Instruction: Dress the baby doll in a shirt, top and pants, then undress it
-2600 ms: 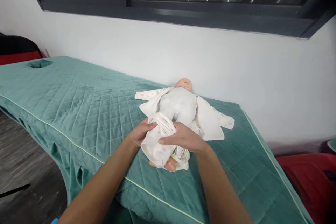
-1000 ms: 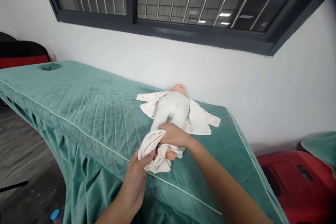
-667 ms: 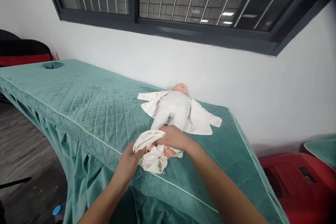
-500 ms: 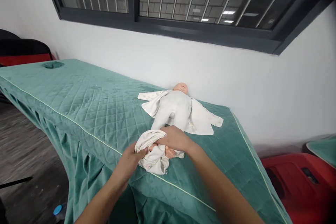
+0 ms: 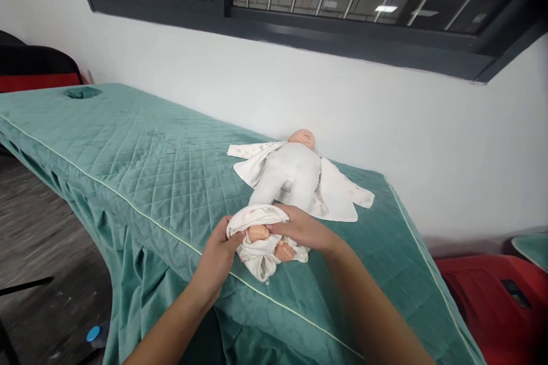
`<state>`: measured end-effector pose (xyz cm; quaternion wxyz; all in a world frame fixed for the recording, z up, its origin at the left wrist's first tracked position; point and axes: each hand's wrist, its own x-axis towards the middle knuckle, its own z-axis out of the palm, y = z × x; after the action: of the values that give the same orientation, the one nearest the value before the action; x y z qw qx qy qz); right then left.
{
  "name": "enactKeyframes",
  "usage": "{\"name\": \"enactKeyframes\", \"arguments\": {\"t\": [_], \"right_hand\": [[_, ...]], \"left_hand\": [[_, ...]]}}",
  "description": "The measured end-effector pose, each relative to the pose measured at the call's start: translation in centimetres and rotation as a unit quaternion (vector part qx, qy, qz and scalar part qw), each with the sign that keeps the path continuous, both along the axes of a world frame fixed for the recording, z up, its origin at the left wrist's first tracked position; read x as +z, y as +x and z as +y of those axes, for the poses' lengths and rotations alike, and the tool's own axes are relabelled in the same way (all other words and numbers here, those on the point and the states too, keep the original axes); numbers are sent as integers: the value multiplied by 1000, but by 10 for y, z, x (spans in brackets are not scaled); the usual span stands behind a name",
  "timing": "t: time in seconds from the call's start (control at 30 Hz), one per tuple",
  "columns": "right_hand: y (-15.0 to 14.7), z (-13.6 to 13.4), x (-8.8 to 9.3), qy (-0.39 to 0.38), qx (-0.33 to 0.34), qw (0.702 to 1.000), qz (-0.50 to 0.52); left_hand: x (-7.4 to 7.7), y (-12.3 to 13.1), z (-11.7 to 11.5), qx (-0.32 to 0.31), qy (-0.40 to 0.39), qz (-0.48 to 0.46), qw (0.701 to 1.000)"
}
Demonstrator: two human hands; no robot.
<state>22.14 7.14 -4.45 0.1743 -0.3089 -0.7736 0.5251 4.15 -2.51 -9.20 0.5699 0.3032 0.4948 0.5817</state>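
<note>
A baby doll (image 5: 295, 168) lies on its back on the green quilted bed, its head toward the wall and its feet toward me. Its white jacket (image 5: 340, 194) is spread out to both sides beneath it. Bunched around its feet is a pair of white printed baby pants (image 5: 259, 214). My left hand (image 5: 220, 251) pinches the left edge of the bunched cloth. My right hand (image 5: 306, 228) grips the opposite edge, thumb close to one bare doll foot (image 5: 258, 232). The other doll foot (image 5: 283, 251) shows lower in the cloth.
The massage bed (image 5: 149, 154) runs along a white wall under a barred window, with a face hole (image 5: 82, 92) at its far left. A red plastic stool (image 5: 492, 302) stands at the right. A blue-capped bottle (image 5: 94, 333) is on the floor at lower left.
The cloth opening has been drawn wider around the feet, and the nearer-left foot now shows fully through it. Both hands have shifted slightly right as the view tilted down.
</note>
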Motion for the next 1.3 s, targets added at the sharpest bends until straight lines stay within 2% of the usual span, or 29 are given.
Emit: {"name": "enactKeyframes", "arguments": {"t": [0.13,0.27,0.37,0.5,0.7,0.83,0.93,1.13,1.3], "right_hand": [[-1,1,-1,-30,10,999,11],[-4,1,-2,-22,-9,1000,-4],[-4,1,-3,-18,-30,999,-2],[0,1,-3,-46,-36,998,22],[3,4,-6,-39,-48,998,23],[1,4,-9,-29,-82,996,22],[0,1,-10,-37,-113,993,23],[3,1,-7,-27,-177,984,18],[17,5,-3,-56,-202,974,91]], "left_hand": [[-1,-1,0,-44,-4,-148,988],[-8,-5,6,-67,22,-170,983],[-13,-11,14,-84,50,-121,988],[-15,-18,29,-60,87,16,994],[-21,-22,56,-10,141,173,975],[-26,-21,75,12,164,199,966],[-27,-22,83,-8,169,198,966],[-29,-21,80,-36,171,205,963],[-32,-20,79,-42,173,215,960]]}}
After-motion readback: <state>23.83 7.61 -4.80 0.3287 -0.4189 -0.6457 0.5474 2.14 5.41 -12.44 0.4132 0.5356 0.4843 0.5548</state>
